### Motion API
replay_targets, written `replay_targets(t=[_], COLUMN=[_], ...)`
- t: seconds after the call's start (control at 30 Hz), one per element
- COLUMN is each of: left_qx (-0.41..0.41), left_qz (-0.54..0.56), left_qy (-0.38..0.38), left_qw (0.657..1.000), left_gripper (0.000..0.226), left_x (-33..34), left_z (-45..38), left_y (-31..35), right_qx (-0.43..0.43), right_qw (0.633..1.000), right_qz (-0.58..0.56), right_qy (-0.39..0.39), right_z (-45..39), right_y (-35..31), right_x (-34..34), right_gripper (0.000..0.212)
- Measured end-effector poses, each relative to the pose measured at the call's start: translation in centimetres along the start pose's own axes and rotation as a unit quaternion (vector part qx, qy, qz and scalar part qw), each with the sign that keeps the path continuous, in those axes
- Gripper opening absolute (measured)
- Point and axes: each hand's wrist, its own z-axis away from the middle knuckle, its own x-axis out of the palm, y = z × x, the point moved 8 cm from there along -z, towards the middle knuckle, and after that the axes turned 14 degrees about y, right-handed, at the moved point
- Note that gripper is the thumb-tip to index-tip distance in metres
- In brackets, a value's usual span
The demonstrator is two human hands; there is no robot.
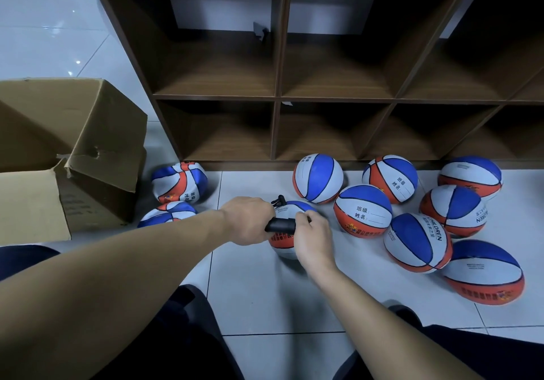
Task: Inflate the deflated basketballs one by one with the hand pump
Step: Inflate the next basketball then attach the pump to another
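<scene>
A black hand pump (281, 225) lies across the top of a blue, white and orange basketball (282, 243) on the floor tiles. My left hand (248, 220) grips the pump's left end, where a black handle piece sticks up. At the pump's right end, my right hand (313, 237) pinches it against the ball. Two crumpled, deflated balls (179, 182) (167, 218) sit to the left by the box. Several round balls (363, 212) are grouped on the right.
An open cardboard box (73, 156) stands at the left. A brown wooden cubby shelf (276, 97) with open compartments runs along the back, balls resting against its base. My dark-clad knees fill the bottom of the view.
</scene>
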Motion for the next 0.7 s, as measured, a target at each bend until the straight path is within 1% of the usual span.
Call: replay_targets(t=[0.07, 0.2, 0.37, 0.47, 0.57, 0.7], left_qx=[-0.001, -0.02, -0.042, -0.04, -0.038, -0.038], left_qz=[0.008, 0.029, 0.01, -0.003, -0.001, 0.001], left_qy=[0.002, 0.005, -0.002, -0.007, -0.002, 0.006], left_qw=[1.0, 0.999, 0.999, 0.999, 0.999, 0.999], left_gripper=[0.027, 0.026, 0.019, 0.014, 0.016, 0.018], left_x=[-0.1, 0.0, -0.4, -0.4, -0.2, -0.2], left_z=[-0.1, 0.0, 0.4, 0.5, 0.4, 0.3], left_y=[-0.2, -1.0, -3.5, -3.9, -3.1, -2.6], right_qx=[-0.004, -0.013, -0.026, -0.011, 0.001, -0.012], right_qw=[1.0, 1.0, 0.999, 0.998, 0.995, 0.996], right_qz=[-0.008, -0.003, 0.008, 0.001, -0.016, -0.013], right_qy=[-0.008, -0.008, 0.038, 0.064, 0.096, 0.093], right_z=[-0.4, -1.5, -4.5, -5.5, -5.0, -3.2], right_y=[0.1, 0.0, 0.8, 1.6, 1.6, 0.4], right_x=[0.2, -0.6, -4.2, -5.8, -6.0, -4.4], right_gripper=[0.031, 0.027, 0.031, 0.037, 0.038, 0.032])
